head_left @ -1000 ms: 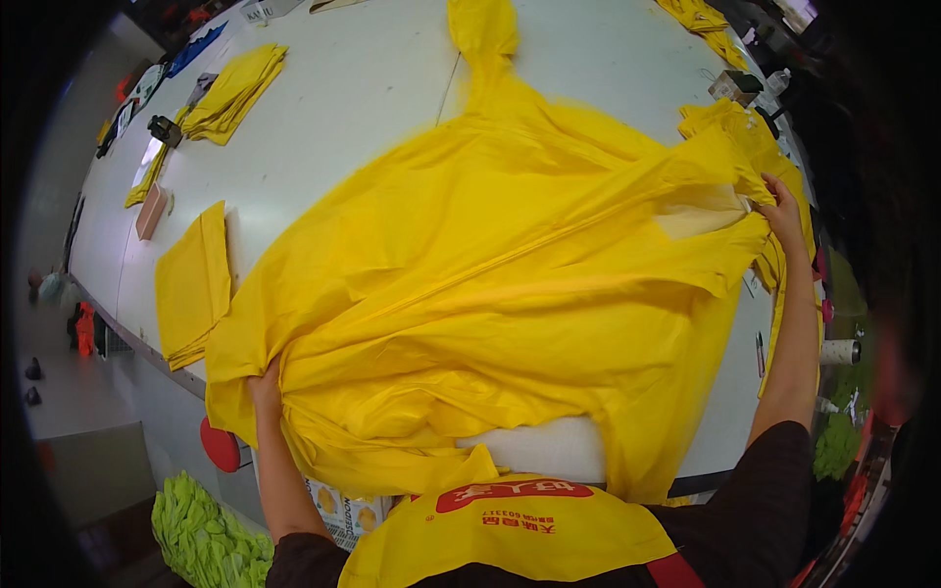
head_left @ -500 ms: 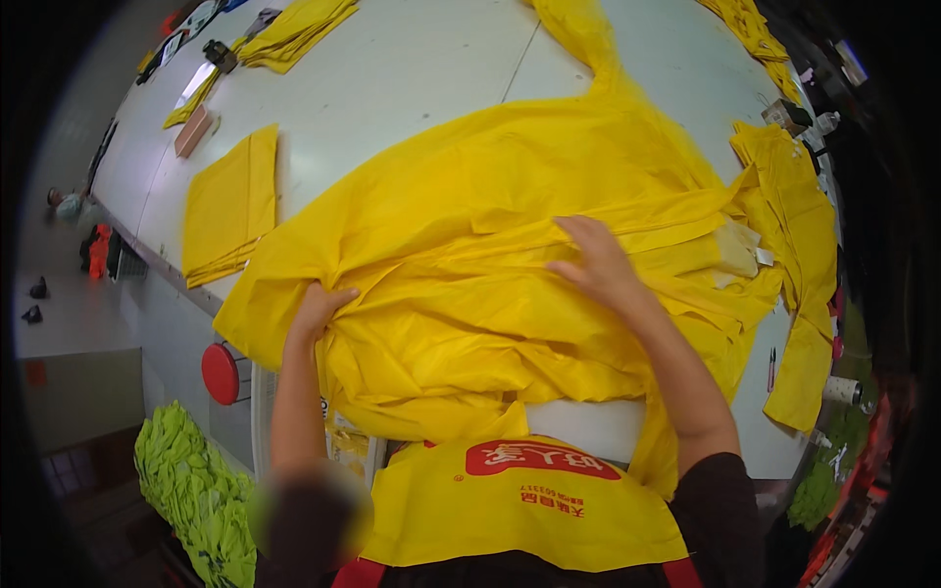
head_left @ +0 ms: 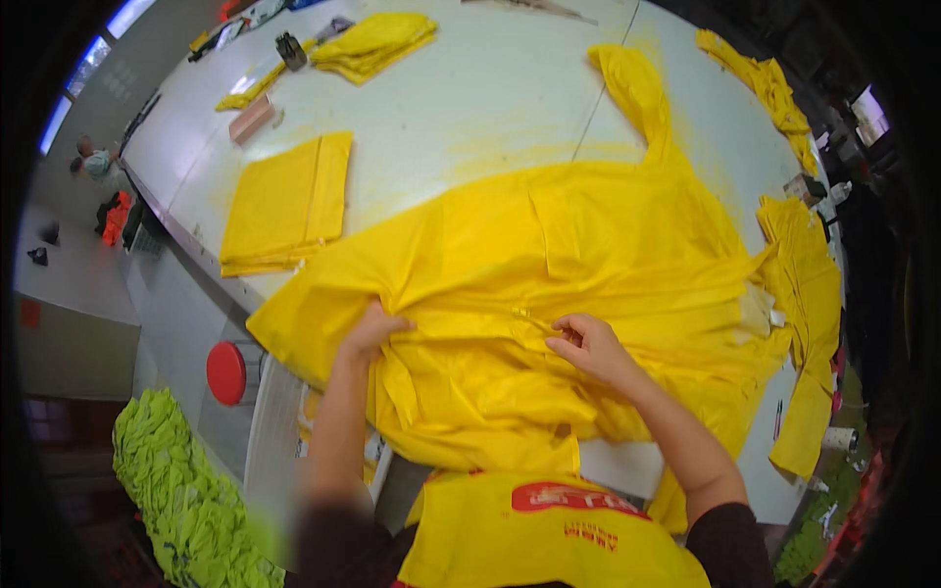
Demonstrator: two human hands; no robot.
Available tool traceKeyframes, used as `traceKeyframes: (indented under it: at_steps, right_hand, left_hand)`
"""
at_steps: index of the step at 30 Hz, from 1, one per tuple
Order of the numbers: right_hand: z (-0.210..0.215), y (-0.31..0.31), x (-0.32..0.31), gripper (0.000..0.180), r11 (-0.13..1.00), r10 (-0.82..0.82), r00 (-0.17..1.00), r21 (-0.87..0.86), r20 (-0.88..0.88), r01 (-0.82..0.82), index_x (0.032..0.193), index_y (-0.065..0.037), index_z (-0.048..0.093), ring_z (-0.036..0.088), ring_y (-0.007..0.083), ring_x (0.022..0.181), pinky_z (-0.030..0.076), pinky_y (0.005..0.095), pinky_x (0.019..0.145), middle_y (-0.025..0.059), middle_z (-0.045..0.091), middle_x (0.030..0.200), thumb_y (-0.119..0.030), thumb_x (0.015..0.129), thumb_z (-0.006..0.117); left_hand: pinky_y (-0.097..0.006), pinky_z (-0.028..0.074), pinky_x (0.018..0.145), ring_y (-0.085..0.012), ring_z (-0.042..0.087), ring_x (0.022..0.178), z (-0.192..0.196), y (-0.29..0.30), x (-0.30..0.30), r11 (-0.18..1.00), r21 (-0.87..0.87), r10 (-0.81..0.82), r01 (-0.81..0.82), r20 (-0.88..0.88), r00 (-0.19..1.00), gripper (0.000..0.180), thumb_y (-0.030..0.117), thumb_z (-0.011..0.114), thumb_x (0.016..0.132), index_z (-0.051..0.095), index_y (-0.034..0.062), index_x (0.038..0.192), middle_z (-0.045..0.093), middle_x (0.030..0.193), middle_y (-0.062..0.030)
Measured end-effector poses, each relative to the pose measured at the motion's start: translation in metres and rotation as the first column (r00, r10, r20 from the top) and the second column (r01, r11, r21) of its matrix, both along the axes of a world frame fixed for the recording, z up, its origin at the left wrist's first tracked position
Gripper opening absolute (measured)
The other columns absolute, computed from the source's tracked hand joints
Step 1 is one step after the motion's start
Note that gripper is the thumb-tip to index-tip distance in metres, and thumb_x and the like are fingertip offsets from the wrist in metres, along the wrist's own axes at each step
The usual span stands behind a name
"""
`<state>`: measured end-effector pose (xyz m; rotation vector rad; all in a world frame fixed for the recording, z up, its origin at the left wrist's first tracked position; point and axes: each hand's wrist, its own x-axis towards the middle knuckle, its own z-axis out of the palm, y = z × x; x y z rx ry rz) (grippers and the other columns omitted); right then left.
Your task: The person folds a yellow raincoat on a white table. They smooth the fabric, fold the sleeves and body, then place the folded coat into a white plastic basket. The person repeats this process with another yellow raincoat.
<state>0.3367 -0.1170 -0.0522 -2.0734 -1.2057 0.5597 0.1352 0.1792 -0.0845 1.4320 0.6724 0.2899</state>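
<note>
A yellow raincoat (head_left: 627, 225) lies spread over the table, one sleeve (head_left: 632, 88) stretched toward the far side. Its fabric is gathered in creases along the near half. My left hand (head_left: 374, 331) is closed on a bunched part of the coat near its left end, the thumb pointing right. Near the middle of the coat, my right hand (head_left: 588, 348) has its fingers curled in a pinch at the edge of a long fold. A small raised bit of yellow fabric shows just left of those fingertips. The near edge of the coat hangs close to my yellow apron (head_left: 461, 534).
Left of the coat sits a folded yellow stack (head_left: 284, 206), with a pinkish block (head_left: 252, 120) beyond. More yellow garments (head_left: 809, 323) lie at the right edge. Below left are a red round stool (head_left: 225, 372), a white crate (head_left: 274, 441) and a lime-green fabric heap (head_left: 181, 490).
My right hand has moved down toward the near side, and its spread fingers have curled into a pinch on the coat. The left hand keeps its hold. The whole view has shifted.
</note>
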Motion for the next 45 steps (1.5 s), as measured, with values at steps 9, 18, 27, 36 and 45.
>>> traceKeyframes:
  at_steps: [9,18,27,36,45]
  right_hand:
    - [-0.046,0.059,-0.016,0.030,0.975,-0.222,0.927,-0.082,-0.301,0.207,0.077,-0.001,0.062,0.061,0.0264,0.066,0.047,0.0350,0.061,0.0148,0.063,0.071,-0.031,0.075,0.061]
    - [-0.017,0.002,0.034,0.020,0.912,-0.199,0.916,-0.275,0.347,0.303,0.079,-0.005,0.066,0.063,0.0320,0.072,0.050,0.0429,0.064,0.0157,0.065,0.078,-0.018,0.074,0.051]
    - [-0.005,-0.282,0.212,0.022,0.533,-0.380,0.552,-0.312,0.742,0.786,0.080,-0.007,0.065,0.061,0.0335,0.074,0.048,0.0430,0.064,0.0152,0.064,0.078,-0.027,0.075,0.057]
    - [0.026,-0.258,0.186,0.021,0.890,-0.233,0.748,-0.174,0.622,0.422,0.095,-0.002,0.059,0.056,0.0333,0.098,0.046,0.0413,0.080,0.0153,0.061,0.101,-0.013,0.076,0.060]
    - [-0.040,-0.241,0.246,0.017,0.726,0.000,0.815,-0.561,0.579,0.398,0.087,-0.004,0.064,0.060,0.0321,0.087,0.049,0.0389,0.074,0.0142,0.064,0.092,-0.009,0.070,0.062]
  left_hand:
    - [-0.030,0.045,0.085,-0.0196,0.056,0.097,0.002,-0.025,-0.018,0.968,-0.252,0.022,-0.018,0.011,1.000,0.055,0.007,0.067,0.068,0.049,-0.0011,0.120,0.058,0.111,-0.0078]
    - [-0.028,0.042,0.086,-0.0178,0.056,0.097,-0.016,-0.016,-0.016,0.955,0.222,0.216,-0.196,-0.070,0.974,0.043,0.010,0.067,0.077,0.053,-0.0017,0.115,0.057,0.112,-0.0066]
    - [-0.029,0.041,0.087,-0.0211,0.054,0.100,-0.070,0.015,-0.010,0.887,0.427,0.225,-0.178,-0.063,0.972,0.045,0.008,0.065,0.077,0.050,-0.0055,0.117,0.056,0.114,-0.0100]
    - [-0.037,0.045,0.064,-0.0309,0.060,0.075,0.074,-0.058,0.043,0.445,0.852,0.478,0.276,-0.487,0.731,0.029,0.028,0.063,0.081,0.061,-0.0007,0.084,0.063,0.083,-0.0174]
    - [-0.040,0.050,0.066,-0.0288,0.061,0.077,-0.015,-0.302,0.287,0.078,0.871,-0.421,0.485,-0.412,0.808,0.031,0.037,0.059,0.080,0.062,0.0054,0.081,0.062,0.080,-0.0120]
